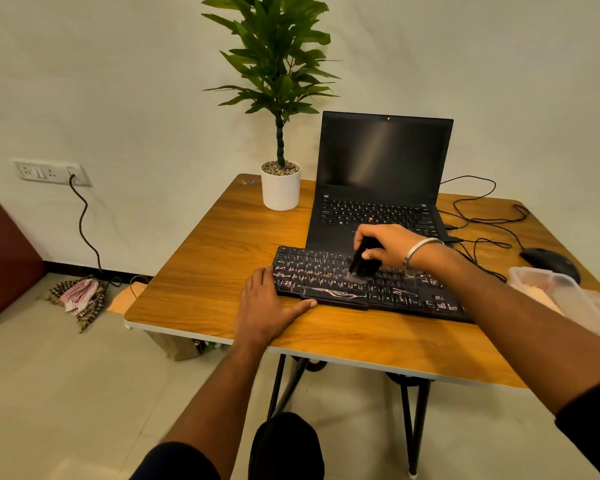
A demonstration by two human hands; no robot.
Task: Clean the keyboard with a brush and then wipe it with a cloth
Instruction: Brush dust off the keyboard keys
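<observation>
While the right hand (pixel 383 245) grasps the brush (pixel 361 263), bristles down on the keyboard (pixel 361 285) at table (pixel 205 271) centre, the flat, relaxed left hand (pixel 267 303) steadies its 9 o'clock end. An open laptop (pixel 381 178) stands at 12 o'clock, touching it; a mouse (pixel 549 261) and plastic box (pixel 568 299) lie at 3 o'clock. "ZEBRONICS" marks the keyboard's front edge.

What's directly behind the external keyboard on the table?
An open laptop with a dark screen stands right behind the keyboard. The right hand holding the brush covers the laptop's front edge, so whether the two touch there cannot be seen.
</observation>
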